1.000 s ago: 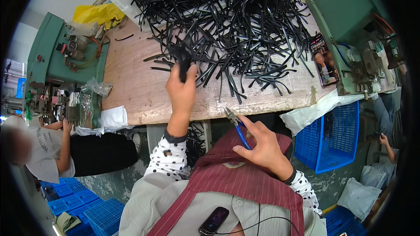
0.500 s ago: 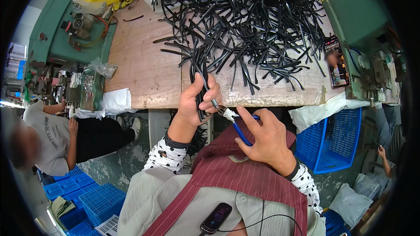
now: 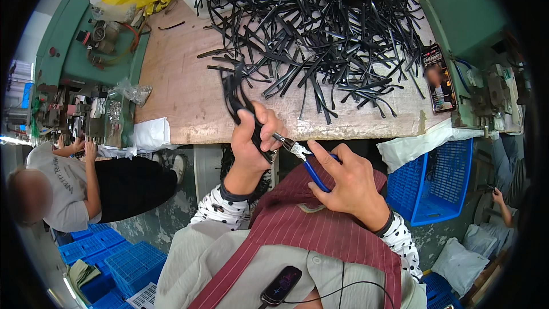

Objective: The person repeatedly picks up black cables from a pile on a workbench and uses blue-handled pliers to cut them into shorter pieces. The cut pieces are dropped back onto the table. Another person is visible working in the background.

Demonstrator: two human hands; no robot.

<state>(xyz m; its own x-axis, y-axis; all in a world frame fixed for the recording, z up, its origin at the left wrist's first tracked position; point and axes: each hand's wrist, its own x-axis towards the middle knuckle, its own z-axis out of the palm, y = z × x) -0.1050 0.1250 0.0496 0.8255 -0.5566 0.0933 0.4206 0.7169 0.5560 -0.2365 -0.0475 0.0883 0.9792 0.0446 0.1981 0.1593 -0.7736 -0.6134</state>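
Note:
My left hand [image 3: 255,140] is closed around a bundle of black glasses temples [image 3: 233,92], slim strips whose far ends fan out over the table edge. From between its fingers one temple end points right. The jaws of blue-handled pliers [image 3: 311,167] meet that end; white wrapping covers the pliers near the joint. My right hand [image 3: 351,180] grips the pliers, with the index finger stretched along them and the other fingers round the handles, partly hidden. Beyond both hands a large heap of loose temples [image 3: 320,40] spreads across the wooden table [image 3: 177,80].
Green machines [image 3: 71,51] flank the table, the right one with a phone-like screen [image 3: 439,80] beside it. A blue crate [image 3: 429,186] stands below right, next to a white sack [image 3: 409,157]. At the left a person [image 3: 68,186] sits working; more blue crates [image 3: 134,269] lie lower left.
The bundle in my left hand has swung to the left at its far ends, and the left wrist has turned slightly. The pliers and my right hand have hardly moved.

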